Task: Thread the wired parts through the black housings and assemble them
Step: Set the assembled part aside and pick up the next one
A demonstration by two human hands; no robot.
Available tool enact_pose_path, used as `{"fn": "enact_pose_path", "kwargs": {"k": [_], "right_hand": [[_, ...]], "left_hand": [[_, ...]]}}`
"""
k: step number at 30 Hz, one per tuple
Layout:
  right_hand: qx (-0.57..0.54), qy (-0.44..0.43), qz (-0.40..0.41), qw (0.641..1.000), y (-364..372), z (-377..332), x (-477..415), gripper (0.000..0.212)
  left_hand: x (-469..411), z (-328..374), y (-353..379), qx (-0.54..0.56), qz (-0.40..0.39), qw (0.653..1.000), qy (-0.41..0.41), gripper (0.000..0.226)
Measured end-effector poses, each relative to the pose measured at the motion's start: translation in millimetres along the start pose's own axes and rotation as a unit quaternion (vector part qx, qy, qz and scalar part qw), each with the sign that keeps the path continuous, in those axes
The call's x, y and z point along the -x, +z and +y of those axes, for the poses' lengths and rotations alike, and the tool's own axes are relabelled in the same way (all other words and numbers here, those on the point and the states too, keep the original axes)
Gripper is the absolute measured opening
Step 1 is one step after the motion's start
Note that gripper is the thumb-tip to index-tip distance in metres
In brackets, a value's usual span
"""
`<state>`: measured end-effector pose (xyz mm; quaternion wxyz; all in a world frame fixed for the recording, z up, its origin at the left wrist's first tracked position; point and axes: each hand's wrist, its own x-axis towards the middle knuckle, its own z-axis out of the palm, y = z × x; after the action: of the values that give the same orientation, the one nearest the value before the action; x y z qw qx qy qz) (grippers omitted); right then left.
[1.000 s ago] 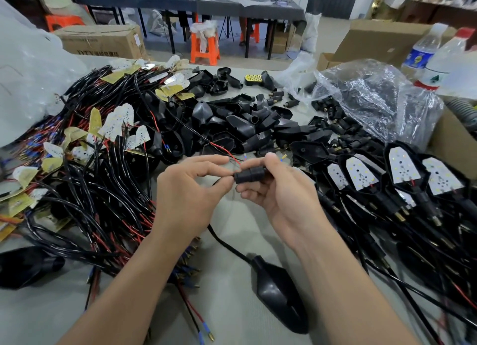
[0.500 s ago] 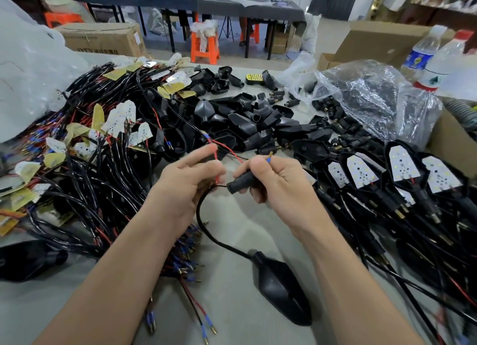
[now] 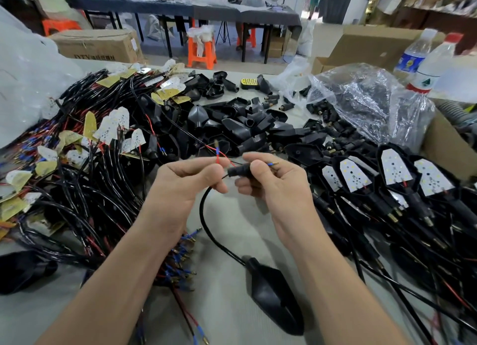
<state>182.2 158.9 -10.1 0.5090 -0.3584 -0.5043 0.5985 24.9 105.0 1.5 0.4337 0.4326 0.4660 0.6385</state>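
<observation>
Our left hand (image 3: pixel 185 183) pinched a red wire (image 3: pixel 218 159), our right hand (image 3: pixel 275 183) gripped a black sleeve (image 3: pixel 238 169); a cardboard box (image 3: pixel 98 46) read "DTY".

The surface (image 3: pixel 31 316) is pale grey, matt and smooth; what it is made of cannot be told. The near housing (image 3: pixel 273 300) is moulded black plastic, smooth with a soft sheen, and the heaped housings (image 3: pixel 240 127) behind it share that semi-gloss finish. The cable (image 3: pixel 204 215) wears a smooth black rubbery jacket with thin highlights; the short sleeve (image 3: pixel 238 171) looks like duller black plastic. The red lead (image 3: pixel 218 160) has glossy insulation, and the terminals (image 3: pixel 205 340) end in bright brass-coloured metal. The LED boards (image 3: pixel 355 175) show flat matt white faces; other boards (image 3: pixel 90 122) show yellowish backs. The bag (image 3: pixel 361 104) is crinkled, shiny clear film. The carton (image 3: pixel 98 46) is matt brown cardboard, the bottles (image 3: pixel 433 63) clear plastic.
</observation>
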Motion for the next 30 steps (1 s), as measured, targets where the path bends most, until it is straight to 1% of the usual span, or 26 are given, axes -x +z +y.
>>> {"fn": "enact_pose_path", "kwargs": {"k": [1, 2, 4, 5, 7, 8, 9, 13, 15, 16, 18, 19, 22, 24, 27, 30], "right_hand": [[-0.017, 0.0, 0.001, 1.0, 0.7, 0.6, 0.3, 0.022], [-0.033, 0.0, 0.0, 0.999, 1.7, 0.4, 0.5, 0.023], [-0.055, 0.0, -0.002, 0.999, 3.3, 0.1, 1.3, 0.024], [-0.061, 0.0, 0.001, 0.998, 3.9, -0.5, 1.7, 0.025], [-0.064, -0.005, 0.011, 0.998, 4.3, -1.3, 2.6, 0.027], [-0.061, -0.009, 0.017, 0.998, 4.2, -1.6, 2.6, 0.028], [-0.056, -0.015, 0.023, 0.998, 3.9, -2.0, 2.3, 0.028], [-0.023, -0.033, 0.057, 0.998, -0.5, -3.7, -0.6, 0.029], [-0.009, -0.032, 0.054, 0.998, -2.7, -3.6, -1.1, 0.03], [-0.004, -0.03, 0.047, 0.998, -2.9, -3.3, -0.9, 0.03], [0.003, -0.028, 0.031, 0.999, -1.9, -2.6, 0.1, 0.031], [0.005, -0.029, 0.023, 0.999, -1.1, -2.2, 0.6, 0.032], [0.016, -0.035, 0.001, 0.999, 0.9, -1.8, 1.5, 0.035], [0.03, -0.03, -0.01, 0.999, 0.5, -1.9, 1.4, 0.035], [0.045, -0.024, -0.019, 0.999, -0.7, -2.0, 0.9, 0.032], [0.047, -0.04, -0.006, 0.998, -0.4, -1.5, 1.2, 0.034]], "left_hand": [[1.6, -1.2, 2.3, -0.037, 0.012, 0.999, 0.014, 0.007], [2.6, -3.2, 3.6, -0.081, 0.032, 0.996, 0.027, 0.012], [5.7, -5.4, 5.3, -0.188, 0.06, 0.979, 0.049, 0.013], [7.2, -6.1, 5.0, -0.248, 0.059, 0.964, 0.068, 0.012], [9.1, -8.7, 2.0, -0.364, 0.047, 0.923, 0.118, 0.011], [9.6, -9.3, 1.5, -0.401, 0.049, 0.905, 0.133, 0.01], [9.8, -10.0, 1.1, -0.414, 0.058, 0.898, 0.135, 0.01], [11.0, -9.5, 3.7, -0.371, 0.131, 0.911, 0.121, 0.011], [10.3, -8.7, 4.3, -0.35, 0.163, 0.915, 0.116, 0.013], [9.9, -9.0, 4.0, -0.359, 0.172, 0.91, 0.114, 0.018], [8.9, -11.2, 1.6, -0.4, 0.175, 0.893, 0.112, 0.027], [8.5, -12.2, 0.6, -0.414, 0.168, 0.888, 0.112, 0.027], [7.6, -13.1, 0.3, -0.429, 0.149, 0.882, 0.123, 0.018], [8.0, -12.2, 1.0, -0.434, 0.15, 0.879, 0.131, 0.015], [8.8, -12.2, 0.0, -0.424, 0.159, 0.88, 0.144, 0.014], [10.3, -13.1, 1.6, -0.401, 0.161, 0.89, 0.143, 0.015]]}}
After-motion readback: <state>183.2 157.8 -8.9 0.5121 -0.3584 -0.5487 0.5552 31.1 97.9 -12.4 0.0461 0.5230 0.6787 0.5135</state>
